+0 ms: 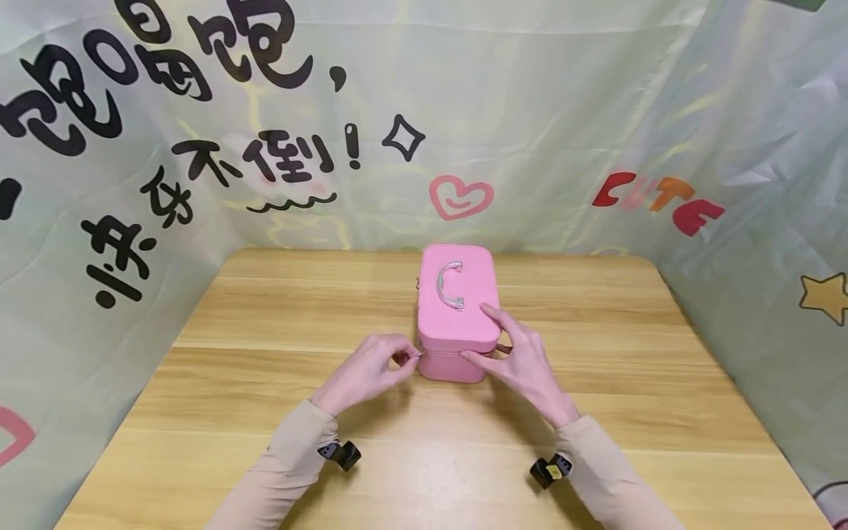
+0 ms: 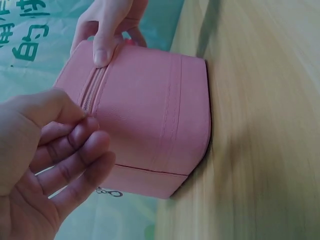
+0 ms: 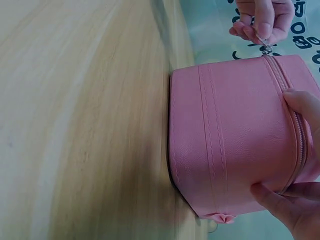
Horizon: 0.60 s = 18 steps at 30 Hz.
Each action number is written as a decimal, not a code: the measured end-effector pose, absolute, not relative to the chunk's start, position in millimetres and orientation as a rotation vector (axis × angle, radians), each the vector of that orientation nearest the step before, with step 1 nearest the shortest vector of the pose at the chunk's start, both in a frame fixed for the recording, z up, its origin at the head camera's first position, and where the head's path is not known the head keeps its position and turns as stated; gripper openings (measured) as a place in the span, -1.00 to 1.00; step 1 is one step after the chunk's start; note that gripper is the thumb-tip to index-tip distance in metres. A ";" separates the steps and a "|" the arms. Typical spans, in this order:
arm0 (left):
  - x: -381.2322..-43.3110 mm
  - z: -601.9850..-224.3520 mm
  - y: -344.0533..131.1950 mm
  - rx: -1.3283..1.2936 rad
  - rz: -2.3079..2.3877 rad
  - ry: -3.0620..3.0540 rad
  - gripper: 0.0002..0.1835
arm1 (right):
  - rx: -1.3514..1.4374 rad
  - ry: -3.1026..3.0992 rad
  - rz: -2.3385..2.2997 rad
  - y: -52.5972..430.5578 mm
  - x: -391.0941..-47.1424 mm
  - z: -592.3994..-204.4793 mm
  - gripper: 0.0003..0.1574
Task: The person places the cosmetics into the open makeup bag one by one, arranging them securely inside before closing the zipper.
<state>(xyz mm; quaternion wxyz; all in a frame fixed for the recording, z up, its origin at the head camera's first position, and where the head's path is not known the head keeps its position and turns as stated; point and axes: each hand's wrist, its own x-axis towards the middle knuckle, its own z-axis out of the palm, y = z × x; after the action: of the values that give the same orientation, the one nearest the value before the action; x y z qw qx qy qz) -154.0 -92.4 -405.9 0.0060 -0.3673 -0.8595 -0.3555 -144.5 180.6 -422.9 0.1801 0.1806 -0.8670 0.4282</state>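
Observation:
A pink zip-up cosmetic case with a silver top handle stands on the table, its lid down. At its near left corner my left hand pinches the metal zipper pull between thumb and index finger; the other fingers are loosely curled. My right hand grips the near right corner, one fingertip on the lid and others along the zipper seam and side. The zipper runs round the case below the lid. In the left wrist view a small metal clasp hangs at the case's side.
The wooden table extends around the case on all sides. Behind it and at both sides hangs a printed cloth backdrop with lettering, a heart and a star. Each sleeved wrist carries a small black camera.

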 end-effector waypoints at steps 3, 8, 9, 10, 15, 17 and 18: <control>-152.9 -405.0 -91.2 -1.209 -1.066 -2.679 -0.91 | 0.499 -2.446 1.221 180.0 -144.4 -423.4 -0.02; -150.3 -404.6 -81.8 -1.264 -1.026 -2.683 -0.90 | 0.502 -2.444 1.237 180.1 -144.4 -424.1 -0.02; -149.6 -404.5 -79.4 -1.273 -1.010 -2.682 -0.89 | 0.504 -2.443 1.237 179.9 -144.3 -424.0 -0.02; -148.9 -404.4 -76.9 -1.280 -0.998 -2.682 -0.89 | 0.507 -2.441 1.240 179.7 -144.2 -424.1 -0.02; -147.9 -407.5 -69.1 -1.293 -1.062 -2.678 -0.84 | 0.527 -2.431 1.233 180.0 -143.6 -424.2 -0.01; -148.0 -410.4 -68.9 -1.260 -1.159 -2.672 -0.84 | 0.550 -2.433 1.227 182.0 -144.1 -424.4 -0.01; -147.9 -411.6 -69.3 -1.238 -1.212 -2.664 -0.84 | 0.568 -2.436 1.231 183.8 -144.4 -424.4 0.00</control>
<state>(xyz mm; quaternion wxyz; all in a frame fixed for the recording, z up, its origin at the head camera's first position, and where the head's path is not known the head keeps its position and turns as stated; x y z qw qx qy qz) -147.9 -69.3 -411.6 -0.0181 -0.3896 -0.8382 -0.3813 -144.4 183.8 -424.4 0.1759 0.2004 -0.8603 0.4345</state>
